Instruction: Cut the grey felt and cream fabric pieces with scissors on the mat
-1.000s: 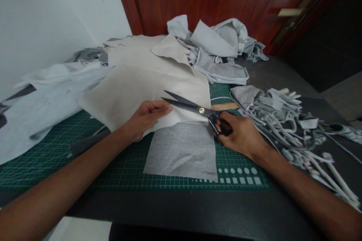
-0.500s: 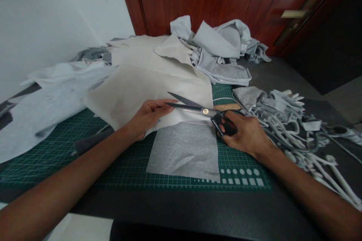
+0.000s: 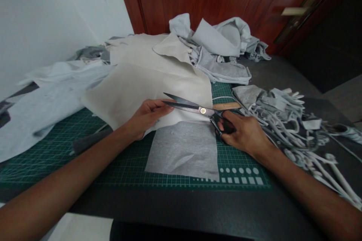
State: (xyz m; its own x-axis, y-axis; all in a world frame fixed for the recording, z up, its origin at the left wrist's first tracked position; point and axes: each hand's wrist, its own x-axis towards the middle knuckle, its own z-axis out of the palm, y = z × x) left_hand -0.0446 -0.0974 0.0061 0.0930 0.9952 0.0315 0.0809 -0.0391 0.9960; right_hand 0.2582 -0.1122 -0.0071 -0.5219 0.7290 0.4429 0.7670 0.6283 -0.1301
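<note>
**A:** Live at the green cutting mat (image 3: 48,158), and the right hand (image 3: 244,133) is wrapped firmly round the black handles of the scissors (image 3: 195,108), blades reaching out to the left of the grip.

**B:** Blades together or apart?

**A:** Apart, in a narrow V, with the tips pointing at the left hand (image 3: 148,118). That hand lies flat, fingers out, on the cream fabric (image 3: 147,94), just beside the tips.

**B:** Is the cloth between the blades?

**A:** Can't tell from up here. The lower blade runs close along the cloth, near its edge.

**B:** Then the left fingertips are the big risk. A slip forward from the grip could bring those points straight into them.

**A:** Right below the grip lies the grey fabric square (image 3: 181,154), touching that cream edge. A blade tipped too low could nick it.

**B:** And the wooden ruler (image 3: 227,106) sits just past the handles, where a careless turn could knock it.

**A:** Off to the right, the heap of grey fabric strips (image 3: 283,120) crowds the wrist. Drift that way and strands could snag.
</note>
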